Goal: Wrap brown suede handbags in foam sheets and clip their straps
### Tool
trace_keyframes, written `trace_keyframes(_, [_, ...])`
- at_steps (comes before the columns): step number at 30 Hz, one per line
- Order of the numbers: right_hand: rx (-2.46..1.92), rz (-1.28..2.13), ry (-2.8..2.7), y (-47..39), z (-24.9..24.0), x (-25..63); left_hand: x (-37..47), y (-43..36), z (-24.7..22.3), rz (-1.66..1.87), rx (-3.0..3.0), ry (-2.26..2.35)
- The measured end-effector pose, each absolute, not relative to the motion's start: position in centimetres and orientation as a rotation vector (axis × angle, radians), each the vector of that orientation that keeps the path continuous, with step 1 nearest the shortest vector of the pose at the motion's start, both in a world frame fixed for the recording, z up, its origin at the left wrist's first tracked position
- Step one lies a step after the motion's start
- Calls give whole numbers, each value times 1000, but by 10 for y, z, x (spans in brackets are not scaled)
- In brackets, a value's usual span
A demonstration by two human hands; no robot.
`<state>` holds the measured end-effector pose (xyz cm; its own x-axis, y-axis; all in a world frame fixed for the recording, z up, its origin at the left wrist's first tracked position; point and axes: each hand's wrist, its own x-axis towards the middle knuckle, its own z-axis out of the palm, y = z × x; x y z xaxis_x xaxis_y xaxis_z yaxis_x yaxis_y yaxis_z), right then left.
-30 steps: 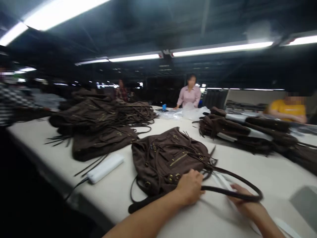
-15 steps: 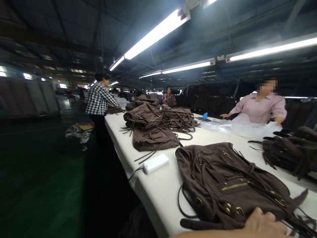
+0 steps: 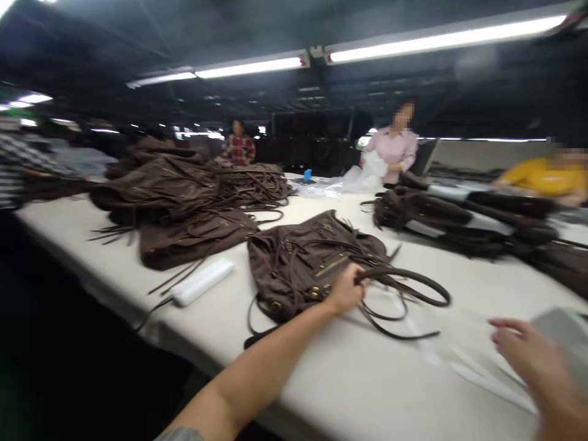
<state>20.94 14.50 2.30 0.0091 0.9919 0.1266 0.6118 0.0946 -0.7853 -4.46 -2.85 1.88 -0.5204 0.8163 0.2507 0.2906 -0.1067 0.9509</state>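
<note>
A dark brown handbag [image 3: 303, 263] with brass fittings and a zipped pocket lies flat on the white table in front of me. My left hand [image 3: 348, 290] is closed around its strap [image 3: 413, 275] at the bag's right end. Beyond the fingers the strap loops to the right, and thinner cords trail on the tabletop. Off to the right, my right hand [image 3: 535, 361] is slightly blurred, its fingers partly stretched out with nothing visible in them. Close by it are thin white strips and clear film [image 3: 482, 373], and a grey item [image 3: 565, 337] partly hidden behind the hand.
Brown bags are piled [image 3: 184, 190] at the left, and more lie with white sheets [image 3: 459, 214] at the right. A white power bank [image 3: 204, 282] with a cable sits near the table edge. Across the table are clear plastic [image 3: 331, 187] and co-workers, one in pink [image 3: 390, 150].
The view has swung right. My left hand now grips the strap at the bag's right end, and my right hand has come into view. The co-worker in pink has gathered up the plastic.
</note>
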Motion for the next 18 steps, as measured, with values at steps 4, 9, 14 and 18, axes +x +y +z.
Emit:
trace_keyframes(4, [-1320, 898, -1307, 122, 33, 204, -54, -23, 25, 1801, 971, 1530])
trace_keyframes(9, [-1009, 1065, -1164, 109, 35, 185, -64, -31, 37, 1855, 763, 1346])
trace_keyframes(14, [-948, 1301, -1433, 92, 30, 167, -71, -45, 60, 1946, 745, 1173])
trace_keyframes(18, [-947, 1470, -1555, 76, 31, 150, -67, -57, 73, 1942, 922, 1124])
